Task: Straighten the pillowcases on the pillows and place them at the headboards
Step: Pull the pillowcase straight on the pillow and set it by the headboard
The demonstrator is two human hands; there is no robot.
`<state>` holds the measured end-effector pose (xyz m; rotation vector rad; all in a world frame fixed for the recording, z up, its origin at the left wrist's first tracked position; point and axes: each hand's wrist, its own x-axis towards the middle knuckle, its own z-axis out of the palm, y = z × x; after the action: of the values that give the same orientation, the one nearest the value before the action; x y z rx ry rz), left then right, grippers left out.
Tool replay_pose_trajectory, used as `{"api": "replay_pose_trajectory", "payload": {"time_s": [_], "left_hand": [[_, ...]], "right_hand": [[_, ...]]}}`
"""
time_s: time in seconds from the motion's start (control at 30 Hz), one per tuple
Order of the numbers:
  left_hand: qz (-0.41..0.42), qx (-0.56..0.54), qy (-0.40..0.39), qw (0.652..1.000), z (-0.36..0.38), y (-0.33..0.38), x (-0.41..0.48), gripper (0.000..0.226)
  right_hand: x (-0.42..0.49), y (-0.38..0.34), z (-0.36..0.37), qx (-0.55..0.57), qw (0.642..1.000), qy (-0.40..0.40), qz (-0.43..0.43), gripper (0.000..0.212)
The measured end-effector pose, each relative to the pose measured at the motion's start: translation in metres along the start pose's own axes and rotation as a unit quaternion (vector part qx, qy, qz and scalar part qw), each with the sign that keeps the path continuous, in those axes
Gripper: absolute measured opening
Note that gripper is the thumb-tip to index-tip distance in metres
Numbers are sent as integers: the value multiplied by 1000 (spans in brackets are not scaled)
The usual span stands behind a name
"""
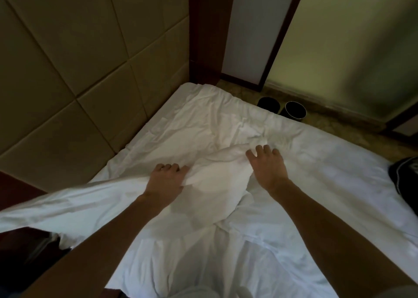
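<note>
A white pillow (214, 184) in a loose, wrinkled pillowcase lies in the middle of the white bed (328, 184). My left hand (166, 180) grips a fold of the pillowcase on the pillow's left side, fingers curled into the cloth. On the pillow's upper right edge rests my right hand (268, 166), fingers spread and pressing down on the fabric. The padded beige headboard (74, 71) rises along the bed's left side, a short way beyond the pillow.
Loose white cloth (56, 207) trails off the bed's near left edge. Two dark round bins (294, 112) stand on the floor past the bed's far edge. A dark bag (407, 175) sits at the bed's right edge. Frosted panels in dark frames stand behind.
</note>
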<state>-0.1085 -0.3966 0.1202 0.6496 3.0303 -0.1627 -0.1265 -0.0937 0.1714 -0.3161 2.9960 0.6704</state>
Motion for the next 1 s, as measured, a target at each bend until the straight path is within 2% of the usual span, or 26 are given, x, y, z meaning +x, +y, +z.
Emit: {"api": "replay_pose_trajectory", "payload": {"time_s": [0.13, 0.27, 0.53, 0.63, 0.73, 0.8, 0.87, 1.0], "left_hand": [[8, -4, -12, 1000, -2, -1, 3, 62], [4, 11, -18, 1000, 0, -1, 1, 61], [-1, 10, -18, 1000, -7, 15, 5, 68], [4, 8, -24, 1000, -12, 25, 13, 72], [14, 27, -29, 999, -6, 25, 17, 80], [16, 33, -15, 999, 0, 23, 18, 83], [25, 35, -11, 999, 4, 24, 18, 84], [29, 34, -18, 999, 8, 25, 17, 85]], "right_hand": [[7, 10, 0, -35, 999, 24, -18, 43], [22, 16, -4, -57, 996, 47, -57, 46], [30, 27, -5, -25, 999, 47, -10, 28], [22, 35, 7, -10, 992, 97, -78, 18], [10, 49, 15, -30, 976, 118, -180, 23], [1, 59, 20, -47, 971, 119, -203, 22], [-7, 68, 26, -39, 978, 113, -173, 25], [-18, 79, 27, -10, 995, 96, -28, 26]]}}
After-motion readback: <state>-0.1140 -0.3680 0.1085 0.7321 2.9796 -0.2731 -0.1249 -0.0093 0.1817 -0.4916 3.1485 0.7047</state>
